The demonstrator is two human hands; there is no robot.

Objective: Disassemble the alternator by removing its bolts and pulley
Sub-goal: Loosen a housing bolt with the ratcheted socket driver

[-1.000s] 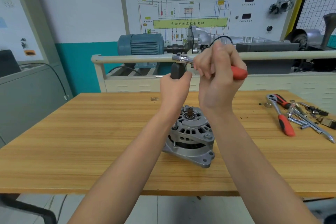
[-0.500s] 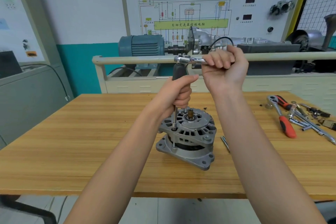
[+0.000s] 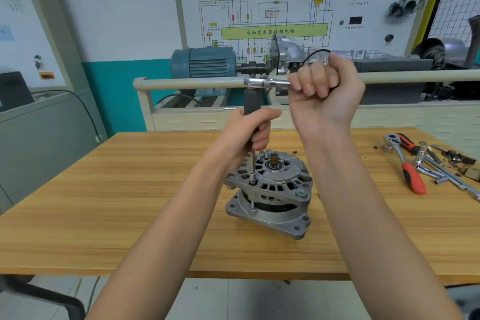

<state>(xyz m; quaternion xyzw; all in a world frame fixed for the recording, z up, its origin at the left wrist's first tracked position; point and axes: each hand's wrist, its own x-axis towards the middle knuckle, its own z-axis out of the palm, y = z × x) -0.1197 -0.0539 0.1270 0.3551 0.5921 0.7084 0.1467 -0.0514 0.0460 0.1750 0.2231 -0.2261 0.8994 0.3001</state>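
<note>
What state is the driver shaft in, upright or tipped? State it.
Upright. The driver shaft runs straight down from the left hand into a bolt hole on the alternator; the right hand grips the ratchet on top.

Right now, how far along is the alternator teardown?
Done: the pulley looks already off, since the alternator's shaft stands bare. In hand: the left hand steadies a long driver seated on a through bolt, and the right hand grips the ratchet. Left: at least one more bolt remains in the housing.
</note>
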